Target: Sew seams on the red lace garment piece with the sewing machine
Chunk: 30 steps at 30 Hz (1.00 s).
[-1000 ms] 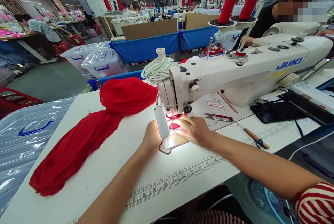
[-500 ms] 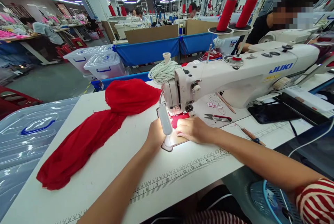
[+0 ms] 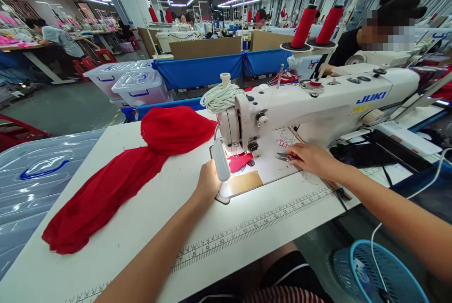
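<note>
A white sewing machine stands on the table, with a small piece of red fabric under its needle area. My left hand rests at the left of the needle plate, beside that fabric. A lit white lamp hides its fingers, so their grip cannot be made out. To the right of the needle, my right hand is closed around the handles of the thread snips, whose blades point left. A long gathered red cloth trails over the table to the left of the machine.
A ruler strip runs along the front of the white table. Red thread cones stand above the machine. A blue basket is below right, and clear plastic bins stand behind left. A co-worker sits beyond the machine.
My right hand has left the red fabric by the needle and moved right, taking hold of the thread snips. My left hand has stayed beside the needle area.
</note>
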{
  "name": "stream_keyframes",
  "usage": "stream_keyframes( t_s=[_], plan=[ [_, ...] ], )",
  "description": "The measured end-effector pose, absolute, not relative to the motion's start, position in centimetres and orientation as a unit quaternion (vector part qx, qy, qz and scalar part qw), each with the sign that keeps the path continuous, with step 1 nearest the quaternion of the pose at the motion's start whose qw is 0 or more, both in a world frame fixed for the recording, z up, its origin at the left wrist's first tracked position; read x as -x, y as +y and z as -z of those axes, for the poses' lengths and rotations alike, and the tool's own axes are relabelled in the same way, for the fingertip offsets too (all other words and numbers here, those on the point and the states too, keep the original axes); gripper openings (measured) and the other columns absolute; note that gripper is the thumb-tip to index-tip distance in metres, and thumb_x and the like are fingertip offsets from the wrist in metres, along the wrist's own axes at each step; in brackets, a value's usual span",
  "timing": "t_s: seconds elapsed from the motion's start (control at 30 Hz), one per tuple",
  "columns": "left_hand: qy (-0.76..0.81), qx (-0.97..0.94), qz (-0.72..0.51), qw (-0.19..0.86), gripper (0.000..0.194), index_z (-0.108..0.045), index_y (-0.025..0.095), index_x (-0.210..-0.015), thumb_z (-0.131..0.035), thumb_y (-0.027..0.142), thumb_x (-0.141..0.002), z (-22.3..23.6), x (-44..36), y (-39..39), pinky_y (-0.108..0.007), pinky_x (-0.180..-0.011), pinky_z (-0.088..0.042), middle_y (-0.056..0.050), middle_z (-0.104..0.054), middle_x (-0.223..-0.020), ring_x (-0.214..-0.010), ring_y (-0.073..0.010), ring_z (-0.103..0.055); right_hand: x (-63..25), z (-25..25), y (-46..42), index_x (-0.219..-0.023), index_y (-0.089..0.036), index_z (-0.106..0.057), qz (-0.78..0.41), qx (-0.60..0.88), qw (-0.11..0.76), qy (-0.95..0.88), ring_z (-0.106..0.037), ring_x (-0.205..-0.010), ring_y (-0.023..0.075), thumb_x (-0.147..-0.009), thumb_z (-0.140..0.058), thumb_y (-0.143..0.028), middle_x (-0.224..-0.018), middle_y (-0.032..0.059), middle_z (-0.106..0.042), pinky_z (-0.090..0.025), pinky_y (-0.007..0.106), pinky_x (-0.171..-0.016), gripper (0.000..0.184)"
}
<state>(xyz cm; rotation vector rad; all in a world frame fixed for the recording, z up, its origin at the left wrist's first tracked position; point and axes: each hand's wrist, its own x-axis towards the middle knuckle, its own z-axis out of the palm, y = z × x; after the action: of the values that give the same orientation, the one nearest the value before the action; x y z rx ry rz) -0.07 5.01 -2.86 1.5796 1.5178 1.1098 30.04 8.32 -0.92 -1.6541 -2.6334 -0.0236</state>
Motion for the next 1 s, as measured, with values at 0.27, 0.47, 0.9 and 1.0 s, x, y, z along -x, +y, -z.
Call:
stream_keyframes(
  t_s=[0.27, 0.47, 0.9, 1.0],
  plan=[
    [0.578, -0.632, -0.405, 0.321, 0.026, -0.03, 0.022, -0.058, -0.053, 0.029, -0.068, 2.8, 0.1, 5.0, -0.026, -0.053, -0.028, 0.004, -0.033, -0.058, -0.057, -0.0119, -0.031, -25.8, 0.3, 6.9, -0.092, -0.018, -0.049, -0.107, 0.34, 0.199, -0.913, -0.055, -0.068, 0.0153, -0.096, -0.036, -0.027, -0.085, 0.0069, -0.061, -0.04, 0.026, -0.058, 0.016],
    [0.577, -0.638, -0.394, 0.323, 0.024, -0.033, 0.022, -0.059, -0.051, 0.031, -0.07, 2.8, 0.2, 5.1, -0.027, -0.054, -0.028, 0.003, -0.035, -0.059, -0.058, -0.0125, -0.032, -21.4, 1.9, 7.7, -0.099, -0.016, -0.059, 0.045, 0.318, 0.109, -0.941, -0.045, -0.059, 0.0144, -0.097, -0.038, -0.027, -0.071, 0.0032, -0.055, -0.028, 0.026, -0.053, 0.023],
    [0.574, -0.637, -0.406, 0.317, 0.026, -0.028, 0.022, -0.058, -0.052, 0.028, -0.067, 3.2, 0.3, 5.2, -0.026, -0.054, -0.027, 0.004, -0.033, -0.057, -0.058, -0.0116, -0.029, -20.3, 2.9, 9.2, -0.088, -0.018, -0.066, 0.08, 0.286, 0.176, -0.938, -0.044, -0.075, 0.0177, -0.088, -0.059, -0.022, -0.077, 0.0038, -0.06, -0.031, 0.027, -0.059, 0.008],
    [0.571, -0.637, -0.406, 0.32, 0.026, -0.031, 0.021, -0.058, -0.052, 0.03, -0.068, 3.1, 0.3, 5.2, -0.026, -0.053, -0.028, 0.004, -0.035, -0.059, -0.059, -0.012, -0.03, -20.2, 3.0, 9.2, -0.087, -0.019, -0.067, 0.076, 0.285, 0.189, -0.937, -0.044, -0.075, 0.0174, -0.087, -0.06, -0.021, -0.077, 0.0034, -0.06, -0.031, 0.027, -0.059, 0.007]
  ],
)
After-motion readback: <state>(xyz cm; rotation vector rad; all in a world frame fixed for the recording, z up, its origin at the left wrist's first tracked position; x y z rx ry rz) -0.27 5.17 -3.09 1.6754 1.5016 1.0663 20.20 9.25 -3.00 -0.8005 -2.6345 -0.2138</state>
